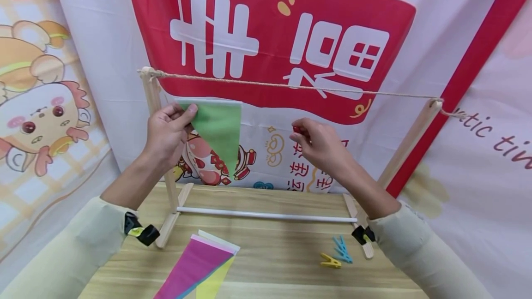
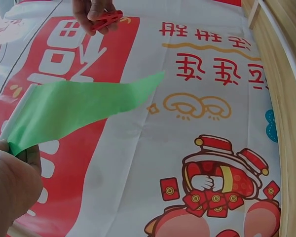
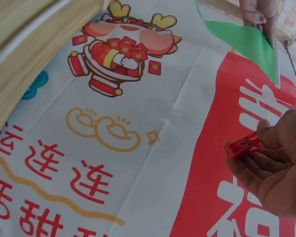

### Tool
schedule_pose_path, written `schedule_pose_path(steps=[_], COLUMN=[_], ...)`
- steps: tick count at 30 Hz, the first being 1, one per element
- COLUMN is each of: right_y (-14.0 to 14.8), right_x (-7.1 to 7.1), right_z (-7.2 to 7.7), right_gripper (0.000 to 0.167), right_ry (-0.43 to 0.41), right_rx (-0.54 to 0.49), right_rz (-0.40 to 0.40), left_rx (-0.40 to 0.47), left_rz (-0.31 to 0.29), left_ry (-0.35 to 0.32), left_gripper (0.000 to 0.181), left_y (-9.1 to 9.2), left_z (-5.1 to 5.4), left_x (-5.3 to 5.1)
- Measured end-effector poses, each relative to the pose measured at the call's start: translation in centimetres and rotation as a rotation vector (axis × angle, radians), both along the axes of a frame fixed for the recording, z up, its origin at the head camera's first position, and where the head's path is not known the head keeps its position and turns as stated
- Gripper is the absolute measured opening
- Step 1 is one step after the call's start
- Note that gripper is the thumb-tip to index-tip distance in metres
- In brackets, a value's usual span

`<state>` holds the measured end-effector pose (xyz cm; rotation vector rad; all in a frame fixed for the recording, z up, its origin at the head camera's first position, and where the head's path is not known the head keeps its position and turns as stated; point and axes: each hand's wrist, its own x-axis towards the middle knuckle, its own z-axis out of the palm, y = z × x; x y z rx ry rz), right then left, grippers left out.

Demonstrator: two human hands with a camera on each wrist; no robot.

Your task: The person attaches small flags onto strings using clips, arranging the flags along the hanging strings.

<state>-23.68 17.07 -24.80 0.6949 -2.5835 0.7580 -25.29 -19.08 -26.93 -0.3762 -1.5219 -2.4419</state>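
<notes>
My left hand (image 1: 168, 130) pinches a green triangular pennant (image 1: 224, 126) by the left end of its white top edge, with the point hanging down. The pennant is just below a twine line (image 1: 266, 84), apart from it. To the right, my right hand (image 1: 322, 144) holds a small red clothespin (image 3: 244, 144) between thumb and fingers; in the head view the fingers mostly hide it. The left wrist view also shows the red clothespin (image 2: 107, 20) in that hand. The twine runs between two wooden posts, the left post (image 1: 151, 91) and the right post (image 1: 411, 144).
On the wooden table (image 1: 282, 253) lie pink and yellow pennants (image 1: 203, 262) at the front. Blue clothespins (image 1: 342, 249) and a yellow clothespin (image 1: 330, 261) lie near the right foot. A white rod (image 1: 266, 216) joins the stand's feet. Printed cloth (image 1: 266, 22) hangs behind.
</notes>
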Motion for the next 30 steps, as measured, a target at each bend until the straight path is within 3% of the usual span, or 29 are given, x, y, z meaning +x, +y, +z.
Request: schedule_pose_path(steps=[20,30], right_y=[-3.3,-4.2], right_x=[0.2,0.1], right_z=[2.4,3.1], right_gripper=[0.037,0.035], right_ry=[0.074,0.068], right_rx=[-0.010,-0.024], right_rz=[0.114,0.133], left_rx=[0.079,0.027], left_rz=[0.017,0.033], left_ry=[0.028,0.034], left_gripper=[0.053,0.061], left_y=[0.2,0.3], left_z=[1.5,2.1], left_x=[0.1,0.0])
